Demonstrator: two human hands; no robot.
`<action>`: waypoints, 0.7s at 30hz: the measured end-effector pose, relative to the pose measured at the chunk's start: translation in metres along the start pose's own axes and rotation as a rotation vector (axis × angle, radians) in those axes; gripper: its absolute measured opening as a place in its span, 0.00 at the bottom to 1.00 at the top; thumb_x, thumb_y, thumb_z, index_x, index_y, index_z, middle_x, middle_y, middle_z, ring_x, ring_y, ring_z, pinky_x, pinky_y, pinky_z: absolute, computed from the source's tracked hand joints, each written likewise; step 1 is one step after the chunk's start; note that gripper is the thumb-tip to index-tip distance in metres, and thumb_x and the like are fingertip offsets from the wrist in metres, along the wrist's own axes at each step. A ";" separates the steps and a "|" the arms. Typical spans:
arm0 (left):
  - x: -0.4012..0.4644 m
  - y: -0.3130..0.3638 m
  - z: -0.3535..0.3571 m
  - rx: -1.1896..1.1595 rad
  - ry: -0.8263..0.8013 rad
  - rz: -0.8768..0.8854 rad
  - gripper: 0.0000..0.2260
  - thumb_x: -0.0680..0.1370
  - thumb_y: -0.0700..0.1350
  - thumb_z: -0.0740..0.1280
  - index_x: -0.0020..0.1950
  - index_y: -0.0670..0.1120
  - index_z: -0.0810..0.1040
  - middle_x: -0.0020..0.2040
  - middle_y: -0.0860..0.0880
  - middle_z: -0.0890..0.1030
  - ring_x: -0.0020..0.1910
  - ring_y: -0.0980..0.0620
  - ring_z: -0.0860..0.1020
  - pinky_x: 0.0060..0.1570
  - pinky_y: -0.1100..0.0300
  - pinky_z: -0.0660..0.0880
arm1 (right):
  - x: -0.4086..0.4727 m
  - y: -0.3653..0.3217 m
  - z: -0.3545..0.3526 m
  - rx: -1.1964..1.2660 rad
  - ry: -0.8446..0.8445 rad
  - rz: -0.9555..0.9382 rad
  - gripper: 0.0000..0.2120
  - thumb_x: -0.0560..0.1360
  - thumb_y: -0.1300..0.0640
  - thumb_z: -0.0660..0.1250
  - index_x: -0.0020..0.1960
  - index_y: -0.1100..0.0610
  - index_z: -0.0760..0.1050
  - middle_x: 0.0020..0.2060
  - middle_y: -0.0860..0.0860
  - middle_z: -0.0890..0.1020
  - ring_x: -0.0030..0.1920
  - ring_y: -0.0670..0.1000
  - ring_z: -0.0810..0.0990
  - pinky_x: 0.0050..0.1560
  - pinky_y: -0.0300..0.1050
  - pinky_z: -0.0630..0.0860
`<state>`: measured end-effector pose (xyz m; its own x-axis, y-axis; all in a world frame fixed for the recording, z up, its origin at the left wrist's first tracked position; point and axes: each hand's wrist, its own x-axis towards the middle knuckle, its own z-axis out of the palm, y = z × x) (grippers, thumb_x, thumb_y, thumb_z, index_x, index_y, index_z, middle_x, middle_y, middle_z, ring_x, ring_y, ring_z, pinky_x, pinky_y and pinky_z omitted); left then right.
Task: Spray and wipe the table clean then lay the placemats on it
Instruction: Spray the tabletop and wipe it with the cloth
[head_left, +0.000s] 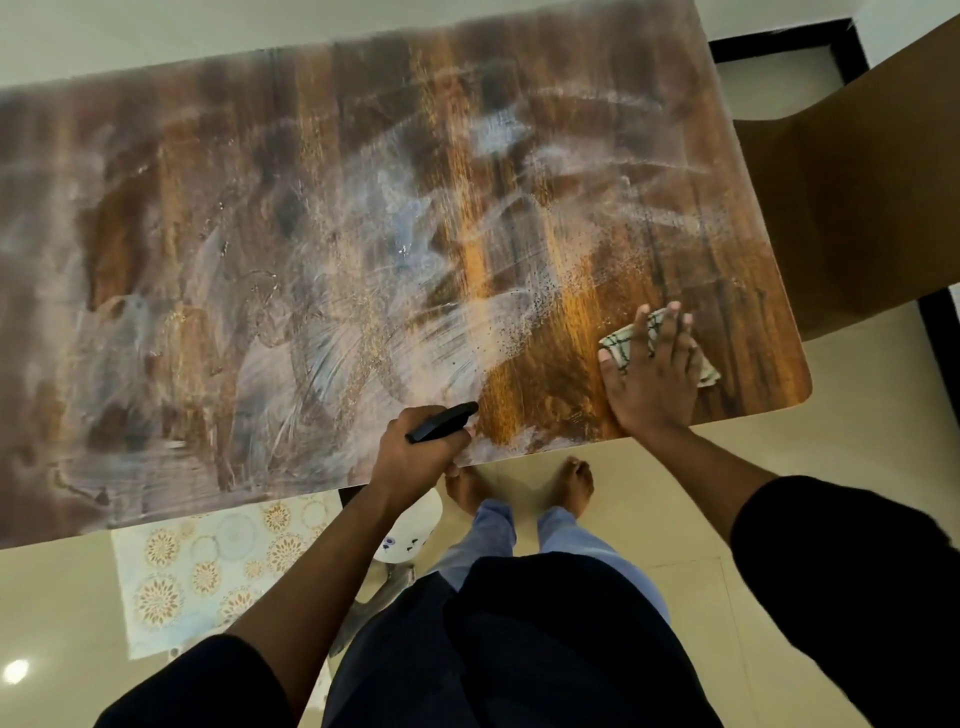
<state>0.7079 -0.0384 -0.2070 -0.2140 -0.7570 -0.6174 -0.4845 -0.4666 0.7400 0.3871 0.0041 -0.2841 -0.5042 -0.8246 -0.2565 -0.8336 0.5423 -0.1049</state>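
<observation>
Head view: the wiping step is judged to be in hand. The right hand is laid flat with fingers spread, pressing a checked cloth onto the table; the cloth is pinned under the palm and fingers, its edges showing on both sides of the hand. The left hand is closed around the black head of a spray bottle, held at the table's near edge; the bottle body is hidden below the hand. Whitish smears and fine droplets are seen over most of the surface ahead of and outward from the left hand, while the strip just beside the right hand appears cleaner. A patterned placemat is seen on the floor below the left forearm, not yet laid. For a sound result, even pressure should be kept on the cloth and overlapping strokes carried from the cleaner patch toward the smeared area, with the cloth refolded when loaded.
</observation>
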 end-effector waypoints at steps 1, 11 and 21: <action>-0.001 0.000 -0.001 -0.008 0.003 0.007 0.15 0.71 0.46 0.72 0.56 0.45 0.87 0.37 0.41 0.87 0.30 0.44 0.84 0.28 0.64 0.73 | -0.009 -0.016 0.003 0.006 -0.006 -0.021 0.40 0.82 0.32 0.45 0.85 0.53 0.41 0.83 0.61 0.42 0.83 0.63 0.42 0.80 0.67 0.52; -0.007 0.012 -0.024 -0.083 0.027 0.117 0.04 0.77 0.36 0.74 0.42 0.42 0.85 0.35 0.36 0.81 0.28 0.45 0.82 0.25 0.64 0.74 | -0.120 -0.139 0.048 -0.046 -0.101 -0.677 0.37 0.83 0.40 0.59 0.85 0.54 0.49 0.84 0.58 0.45 0.84 0.61 0.44 0.80 0.65 0.52; -0.005 -0.002 -0.014 -0.060 -0.015 0.107 0.11 0.74 0.43 0.75 0.49 0.36 0.85 0.36 0.34 0.84 0.28 0.40 0.82 0.24 0.64 0.72 | -0.083 0.018 0.014 -0.220 -0.026 -0.487 0.33 0.84 0.35 0.43 0.85 0.49 0.50 0.84 0.55 0.49 0.83 0.61 0.46 0.79 0.70 0.47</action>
<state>0.7221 -0.0404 -0.2014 -0.2746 -0.7970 -0.5379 -0.4064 -0.4108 0.8162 0.4171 0.0843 -0.2784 -0.0435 -0.9667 -0.2520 -0.9987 0.0487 -0.0146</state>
